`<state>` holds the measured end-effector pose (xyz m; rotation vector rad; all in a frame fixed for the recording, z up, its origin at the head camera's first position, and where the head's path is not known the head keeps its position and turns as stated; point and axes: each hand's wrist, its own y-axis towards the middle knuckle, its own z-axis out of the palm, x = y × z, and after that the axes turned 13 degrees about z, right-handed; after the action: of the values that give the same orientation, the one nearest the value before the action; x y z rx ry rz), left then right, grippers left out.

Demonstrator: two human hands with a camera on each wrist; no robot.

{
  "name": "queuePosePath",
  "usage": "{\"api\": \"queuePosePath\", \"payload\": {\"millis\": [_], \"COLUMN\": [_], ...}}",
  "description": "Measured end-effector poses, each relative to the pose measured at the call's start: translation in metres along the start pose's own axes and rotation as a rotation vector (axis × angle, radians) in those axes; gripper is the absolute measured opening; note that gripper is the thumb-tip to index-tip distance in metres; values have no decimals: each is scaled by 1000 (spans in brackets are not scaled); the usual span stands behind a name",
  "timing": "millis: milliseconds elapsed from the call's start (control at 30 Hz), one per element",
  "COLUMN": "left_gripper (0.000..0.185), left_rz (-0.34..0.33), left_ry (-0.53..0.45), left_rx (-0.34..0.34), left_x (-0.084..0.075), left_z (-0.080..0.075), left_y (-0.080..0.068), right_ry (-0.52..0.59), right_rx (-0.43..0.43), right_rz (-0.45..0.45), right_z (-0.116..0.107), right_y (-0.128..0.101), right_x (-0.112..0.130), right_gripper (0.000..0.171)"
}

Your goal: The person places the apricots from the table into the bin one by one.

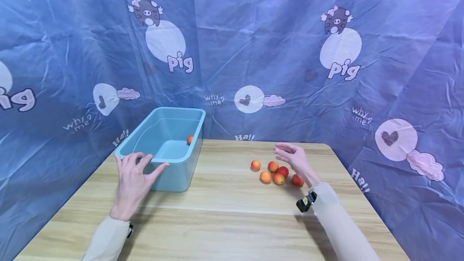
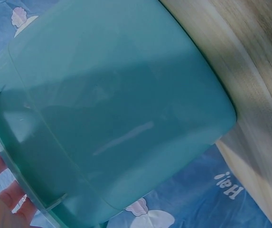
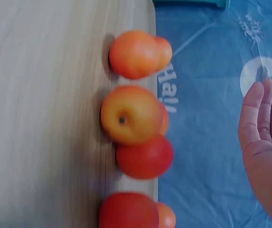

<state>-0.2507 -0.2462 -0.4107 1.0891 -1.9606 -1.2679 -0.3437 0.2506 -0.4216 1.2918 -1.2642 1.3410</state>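
Observation:
A light-blue plastic bin [image 1: 195, 156] stands at the left of the table, with one orange-red fruit [image 1: 189, 140] inside. My left hand [image 1: 133, 180] grips its near rim, fingers bent over the edge and thumb along the front; fingertips [image 2: 12, 194] show at the rim in the left wrist view. To the right lie several small orange and red fruits, apricot-like, among them a yellow-orange one [image 3: 132, 115] and a red one [image 3: 145, 156]. My right hand [image 1: 296, 160] hovers above and just behind the group, fingers nearly straight and close together, holding nothing.
The wooden table [image 1: 224, 220] runs up to a blue patterned cloth [image 1: 253, 63] hanging behind and at both sides. A small black device [image 1: 306, 201] is strapped at the right wrist. The bin's tall wall rises between the left hand and the fruit inside.

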Motion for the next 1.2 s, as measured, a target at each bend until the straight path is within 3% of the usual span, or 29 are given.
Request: {"api": "queuePosePath", "payload": {"millis": [300,567,800,1067,1200], "left_gripper": [53,74,70,64,69], "left_rz": [2,2,9,3,0], "left_ry": [-11,-8,-3,-15,-19], "left_rx": [6,-31,-9,11,-2], "left_x": [2,-1,0,3,3], "left_z": [0,-4,-3,-2,-1], "left_y": [2,2,2,3,3], "right_ry": [24,31,98,-46,-229], "right_rx": [21,38,58,69,27], "right_rz": [-40,-14,-34,-28,-9], "right_z": [-27,-43,-62,-90,-98], "right_y": [-8,-18,-25,-32,-34], "right_x": [-2,-9,-14,-18,-21], "right_gripper": [45,56,32,28,43]}}
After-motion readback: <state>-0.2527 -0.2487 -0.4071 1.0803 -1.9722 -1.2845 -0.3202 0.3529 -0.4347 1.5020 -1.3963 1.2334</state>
